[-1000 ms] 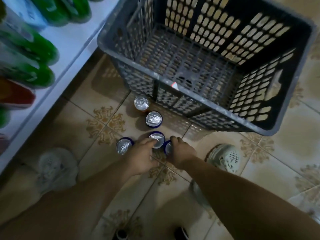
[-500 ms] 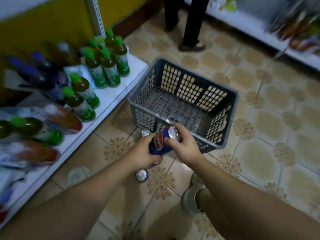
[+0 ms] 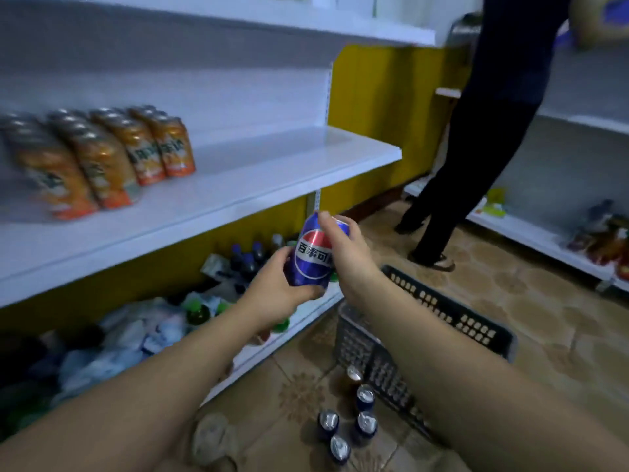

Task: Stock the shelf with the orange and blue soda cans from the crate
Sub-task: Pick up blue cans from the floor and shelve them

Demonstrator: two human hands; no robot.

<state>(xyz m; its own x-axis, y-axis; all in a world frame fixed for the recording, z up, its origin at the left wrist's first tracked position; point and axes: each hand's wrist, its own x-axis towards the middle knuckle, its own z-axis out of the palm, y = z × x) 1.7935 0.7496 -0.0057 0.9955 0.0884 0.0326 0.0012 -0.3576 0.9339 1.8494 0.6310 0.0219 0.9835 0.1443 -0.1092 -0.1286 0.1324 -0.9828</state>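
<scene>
Blue can [image 3: 311,258]: you hold it in the air with both hands, slightly tilted, label towards you, just in front of and below the front edge of the middle shelf [image 3: 238,185].
Left hand [image 3: 282,291]: your fingers curl round the can's lower half and under its base.
Right hand [image 3: 350,253]: your fingers wrap over the can's top end.
Orange cans [image 3: 112,155]: they stand in rows on the middle shelf, towards its left end, and look blurred.
Crate [image 3: 452,321]: it sits on the floor [image 3: 561,335] beside the bottom shelf's front edge, partly behind your right forearm.
Floor cans [image 3: 366,424]: five stand upright on the tiles just beside the crate's near corner.
Other person [image 3: 476,148]: legs in dark trousers stand by the far shelving.
</scene>
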